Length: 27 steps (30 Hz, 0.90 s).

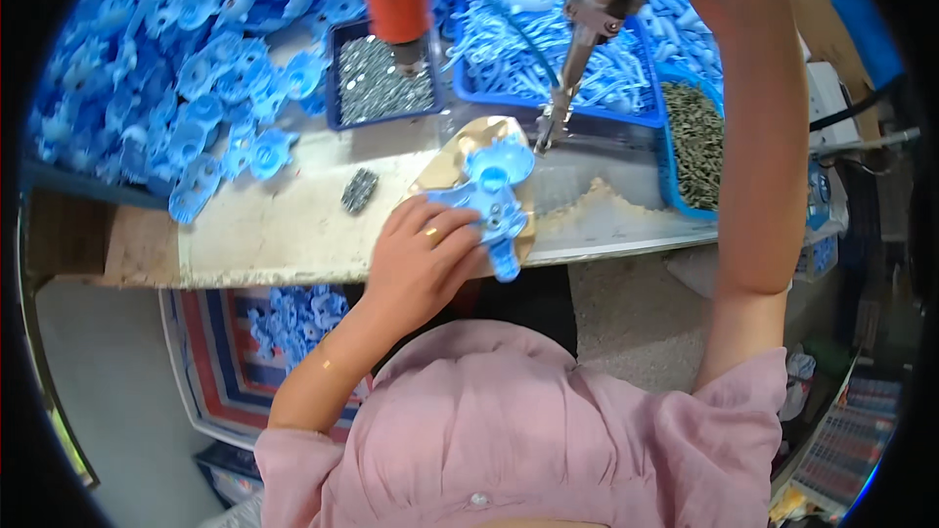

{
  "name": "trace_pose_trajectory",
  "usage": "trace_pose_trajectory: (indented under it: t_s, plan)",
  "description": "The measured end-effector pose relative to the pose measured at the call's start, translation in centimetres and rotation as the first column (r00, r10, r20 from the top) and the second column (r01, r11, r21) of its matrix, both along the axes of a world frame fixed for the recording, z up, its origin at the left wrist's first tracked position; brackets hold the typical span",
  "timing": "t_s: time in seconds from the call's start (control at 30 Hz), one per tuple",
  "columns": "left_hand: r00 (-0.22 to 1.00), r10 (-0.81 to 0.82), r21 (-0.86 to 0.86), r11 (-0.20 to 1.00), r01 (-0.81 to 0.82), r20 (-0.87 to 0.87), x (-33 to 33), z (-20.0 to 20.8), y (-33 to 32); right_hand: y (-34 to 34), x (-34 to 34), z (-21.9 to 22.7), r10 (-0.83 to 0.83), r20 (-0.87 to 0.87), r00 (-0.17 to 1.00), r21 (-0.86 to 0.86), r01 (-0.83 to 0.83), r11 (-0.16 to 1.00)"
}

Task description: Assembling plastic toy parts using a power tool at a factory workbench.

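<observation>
My left hand (416,254) is half curled, fingers bent over the 9 o'clock side of a blue plastic part (497,198) — holding it on a tan block (452,154), near the table (245,249)'s front edge. Part: light blue, shiny, lobed; rounded cup toward 1 o'clock, ring mid-body, small shiny spots below, narrow tab at 6. Tool (593,29) tip just beside the cup. Right hand's past the frame at 1 o'clock — can't tell its grip.

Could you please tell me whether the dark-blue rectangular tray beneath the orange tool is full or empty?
Not empty: small silvery metal pieces lie across the dark-blue rectangular plastic tray, though their depth cannot be told.
</observation>
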<state>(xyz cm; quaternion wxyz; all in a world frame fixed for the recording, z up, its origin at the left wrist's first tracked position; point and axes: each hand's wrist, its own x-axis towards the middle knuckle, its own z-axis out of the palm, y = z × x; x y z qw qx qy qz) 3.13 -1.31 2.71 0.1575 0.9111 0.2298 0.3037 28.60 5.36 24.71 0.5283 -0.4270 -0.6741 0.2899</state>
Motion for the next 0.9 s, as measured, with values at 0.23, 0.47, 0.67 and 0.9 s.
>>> trace_pose_trajectory:
  t_s: [0.23, 0.47, 0.67, 0.9]
  plan:
    - [0.963, -0.145, -0.489, 0.872, 0.016, -0.228, -12.4, 10.9, 0.3, 1.5, 18.8, -5.5, -0.485, 0.227, 0.845, -0.042, 0.506, 0.861]
    - [0.72, 0.348, -0.279, 0.752, -0.597, -0.6, -17.2, 12.8, -3.8, 3.7, 32.4, -22.4, -0.563, 0.73, 0.388, 0.073, 0.775, 0.628]
    - [0.862, 0.149, -0.424, 0.822, -0.38, -0.485, -12.4, 10.0, -0.4, 5.7, 31.0, -25.7, -0.443, 0.88, 0.17, 0.088, 0.859, 0.504]
    - [0.919, -0.076, -0.447, 0.887, -0.115, -0.386, -7.2, 9.0, 1.6, 3.5, 33.6, -23.1, -0.69, 0.429, 0.582, -0.236, 0.81, 0.537]
